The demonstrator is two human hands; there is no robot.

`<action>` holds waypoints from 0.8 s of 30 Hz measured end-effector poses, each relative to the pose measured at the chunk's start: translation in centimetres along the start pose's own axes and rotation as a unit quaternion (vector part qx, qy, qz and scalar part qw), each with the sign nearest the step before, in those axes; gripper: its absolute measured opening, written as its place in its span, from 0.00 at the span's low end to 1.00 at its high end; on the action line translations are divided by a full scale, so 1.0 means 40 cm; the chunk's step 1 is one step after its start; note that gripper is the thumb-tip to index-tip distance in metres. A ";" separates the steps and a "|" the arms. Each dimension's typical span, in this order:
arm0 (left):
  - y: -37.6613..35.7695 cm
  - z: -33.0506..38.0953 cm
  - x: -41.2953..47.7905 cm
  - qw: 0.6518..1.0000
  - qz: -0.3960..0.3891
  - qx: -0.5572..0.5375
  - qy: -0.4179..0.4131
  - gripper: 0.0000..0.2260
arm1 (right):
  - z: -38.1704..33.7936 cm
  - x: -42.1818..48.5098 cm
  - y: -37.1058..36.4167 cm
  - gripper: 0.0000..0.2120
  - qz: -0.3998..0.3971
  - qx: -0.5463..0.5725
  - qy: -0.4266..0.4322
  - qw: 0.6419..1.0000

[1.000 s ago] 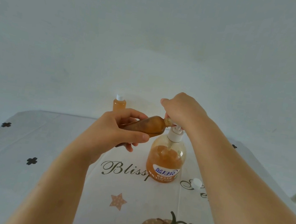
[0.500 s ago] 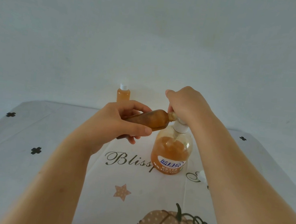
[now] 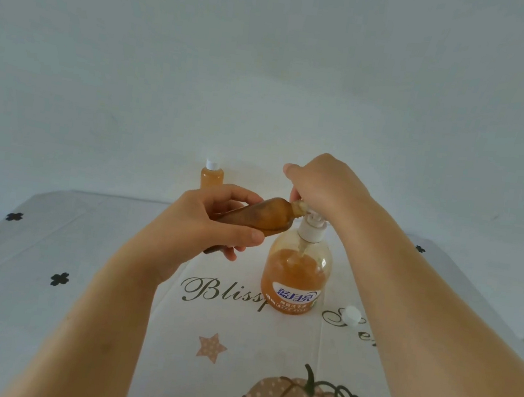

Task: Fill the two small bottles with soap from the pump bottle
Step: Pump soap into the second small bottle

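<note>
Little is changed — the bottle (image 3: 258,219) is still gripped by left fingers (image 3: 242,234) at the pump (image 3: 311,234) clasped by right fingers (image 3: 292,172) — filling is judged ongoing.

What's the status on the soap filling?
Right hand grips head of clear orange-soap pump bottle. Left hand holds small amber bottle tilted, mouth at its spout. Second small bottle capped, behind. Nothing blocking.

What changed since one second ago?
Nothing clearly moved; only the view shifted a little. The left hand still holds the tilted small bottle with its mouth at the spout of the pump bottle; the right hand stays on the pump head. The capped bottle and loose cap stay put.
</note>
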State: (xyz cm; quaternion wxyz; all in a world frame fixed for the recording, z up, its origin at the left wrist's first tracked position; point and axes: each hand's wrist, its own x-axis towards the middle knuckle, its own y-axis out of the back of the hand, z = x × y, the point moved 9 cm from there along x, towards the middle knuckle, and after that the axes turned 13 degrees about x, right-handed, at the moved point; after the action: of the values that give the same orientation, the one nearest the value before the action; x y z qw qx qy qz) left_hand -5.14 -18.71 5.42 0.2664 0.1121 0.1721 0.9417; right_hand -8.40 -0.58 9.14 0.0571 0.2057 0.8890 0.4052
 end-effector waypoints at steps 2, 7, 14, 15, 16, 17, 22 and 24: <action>0.002 0.003 0.000 1.000 0.001 0.000 -0.004 0.14 | -0.006 -0.002 0.010 0.19 0.007 -0.013 0.008 1.000; 0.003 -0.003 0.001 1.000 0.003 -0.001 -0.003 0.15 | -0.010 -0.009 0.000 0.20 -0.015 -0.010 0.000 1.000; 0.001 -0.005 0.003 1.000 -0.003 -0.005 0.000 0.15 | -0.009 -0.006 -0.011 0.22 -0.042 -0.010 0.000 0.999; 0.002 -0.007 0.005 1.000 -0.004 -0.003 0.000 0.15 | -0.006 -0.004 -0.013 0.22 -0.040 -0.008 0.004 0.999; 0.003 -0.012 0.006 1.000 -0.006 0.001 0.002 0.15 | 0.000 -0.001 -0.019 0.22 -0.039 -0.005 0.007 0.999; 0.003 -0.017 0.008 1.000 -0.008 0.008 0.005 0.16 | 0.006 0.000 -0.024 0.23 -0.038 -0.002 0.008 0.999; 0.001 -0.032 0.010 1.000 -0.015 0.010 0.016 0.18 | 0.018 0.000 -0.041 0.25 -0.041 0.000 0.008 0.999; 0.001 -0.030 0.010 1.000 -0.016 0.012 0.014 0.17 | 0.018 0.000 -0.041 0.25 -0.042 0.006 0.006 0.999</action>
State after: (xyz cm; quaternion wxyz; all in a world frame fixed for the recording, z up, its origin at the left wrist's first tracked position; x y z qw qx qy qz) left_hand -5.85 -18.86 4.38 0.2772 0.0992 0.1891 0.9368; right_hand -8.74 -1.04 7.44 0.0678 0.1665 0.8994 0.3984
